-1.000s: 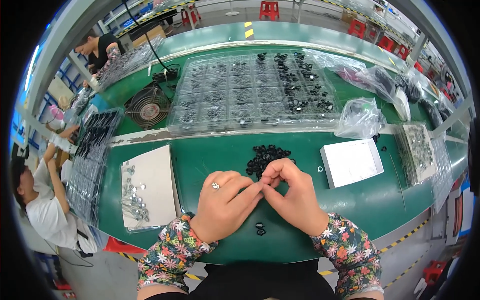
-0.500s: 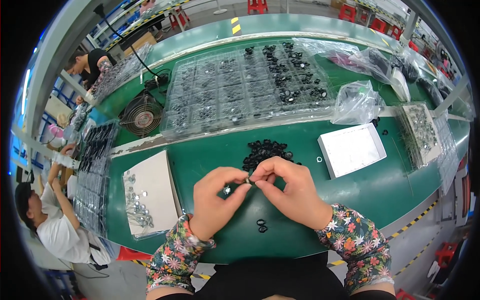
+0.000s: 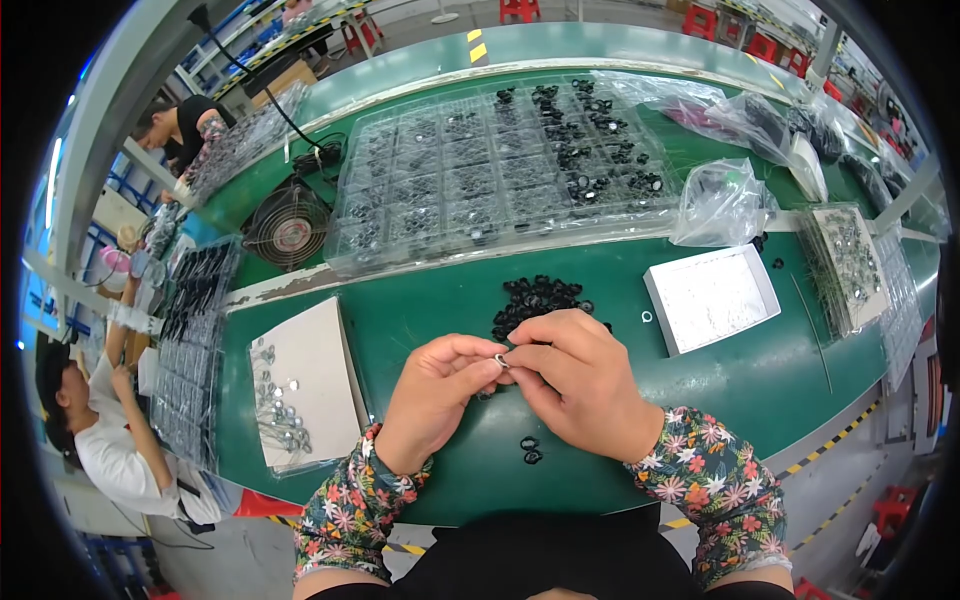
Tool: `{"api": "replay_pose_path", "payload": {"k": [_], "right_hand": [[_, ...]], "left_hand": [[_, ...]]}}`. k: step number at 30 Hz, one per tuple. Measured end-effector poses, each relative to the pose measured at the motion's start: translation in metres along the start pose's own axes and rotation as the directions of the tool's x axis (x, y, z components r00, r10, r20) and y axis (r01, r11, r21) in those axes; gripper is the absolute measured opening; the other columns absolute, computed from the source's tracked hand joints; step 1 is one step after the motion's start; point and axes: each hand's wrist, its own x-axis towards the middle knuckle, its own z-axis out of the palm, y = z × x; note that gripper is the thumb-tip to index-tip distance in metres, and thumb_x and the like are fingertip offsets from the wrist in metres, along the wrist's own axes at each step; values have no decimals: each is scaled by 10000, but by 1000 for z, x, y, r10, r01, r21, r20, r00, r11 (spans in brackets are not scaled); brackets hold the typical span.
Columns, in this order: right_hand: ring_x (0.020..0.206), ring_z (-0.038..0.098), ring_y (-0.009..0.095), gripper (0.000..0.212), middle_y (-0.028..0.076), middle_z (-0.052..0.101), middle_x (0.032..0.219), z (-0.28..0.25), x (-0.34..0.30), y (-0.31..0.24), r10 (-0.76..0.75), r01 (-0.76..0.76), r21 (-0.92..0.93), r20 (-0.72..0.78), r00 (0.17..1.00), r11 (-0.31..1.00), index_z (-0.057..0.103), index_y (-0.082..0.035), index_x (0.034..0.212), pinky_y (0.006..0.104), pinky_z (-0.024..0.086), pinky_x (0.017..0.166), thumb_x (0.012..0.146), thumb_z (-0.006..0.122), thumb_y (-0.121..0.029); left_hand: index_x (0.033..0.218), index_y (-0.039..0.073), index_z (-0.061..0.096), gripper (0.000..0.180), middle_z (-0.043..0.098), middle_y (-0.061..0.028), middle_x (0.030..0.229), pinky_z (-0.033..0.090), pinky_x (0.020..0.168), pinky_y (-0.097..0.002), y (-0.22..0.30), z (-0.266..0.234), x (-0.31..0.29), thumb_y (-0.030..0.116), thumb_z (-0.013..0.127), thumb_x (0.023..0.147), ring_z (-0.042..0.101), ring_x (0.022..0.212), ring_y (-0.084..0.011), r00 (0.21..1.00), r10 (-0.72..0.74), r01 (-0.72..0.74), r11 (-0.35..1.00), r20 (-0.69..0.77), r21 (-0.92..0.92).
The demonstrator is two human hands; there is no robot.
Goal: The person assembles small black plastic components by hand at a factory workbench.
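Ring (image 3: pixel 501 360), seemingly metal, pinched between left hand (image 3: pixel 432 395) and right hand (image 3: pixel 585 385).

The left hand (image 3: pixel 437 393) and right hand (image 3: pixel 581 383) are meeting fingertip to fingertip, both pinching closed, floral-sleeved forearms angling inward.

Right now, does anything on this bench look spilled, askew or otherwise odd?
Nothing looks damaged. Black rings lie in a loose heap on the green table, with two strays near the front edge. Both hands, left hand and right hand, pinch a small metal ring.
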Motion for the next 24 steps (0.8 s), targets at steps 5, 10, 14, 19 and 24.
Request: {"api": "replay_pose_path", "payload": {"k": [5, 10, 14, 19, 24], "right_hand": [[852, 585, 264, 200, 73, 583, 962, 1, 0, 0, -53, 52, -46, -7, 999, 998, 604, -30, 863, 369, 473, 705, 688, 694, 0], [884, 591, 262, 220, 74, 588, 979, -1, 0, -1, -56, 58, -83, 21, 998, 995, 601, -30, 853, 372, 474, 708, 655, 690, 4], [896, 594, 265, 217, 78, 589, 995, 0, 0, -2, -68, 70, -90, 30, 997, 993, 598, -24, 851, 375, 476, 718, 656, 688, 9], [936, 586, 290, 201, 111, 578, 1055, 2, -2, -2, 89, -89, 14, 17, 996, 996, 592, -10, 839, 385, 490, 769, 659, 677, 12], [973, 576, 313, 189, 126, 574, 1084, 4, 0, -5, -114, 119, -185, 37, 993, 976, 580, 15, 818, 392, 494, 798, 652, 669, 2]], "left_hand": [[1032, 2, 637, 138, 682, -101, 948, 501, 743, -242, -1, 4, -1, 15, 618, 896, 659, 867, -153, 999, -14, 16, 998, -36, 53], [1016, -5, 649, 132, 682, -95, 931, 504, 735, -240, -5, 3, -1, 31, 636, 890, 656, 852, -147, 1000, -4, 5, 999, -26, 34], [1027, -7, 653, 144, 682, -93, 931, 508, 745, -241, -5, 3, -2, 32, 639, 889, 654, 851, -142, 1000, -1, 2, 999, -26, 39], [1029, -9, 657, 147, 681, -92, 949, 525, 789, -252, -7, 3, -2, 9, 639, 883, 652, 858, -138, 1000, 16, -15, 999, -22, 43], [1030, -10, 656, 152, 681, -92, 946, 530, 797, -259, -9, 7, -2, -6, 639, 879, 652, 864, -138, 996, 36, -32, 998, -82, 49]]}}
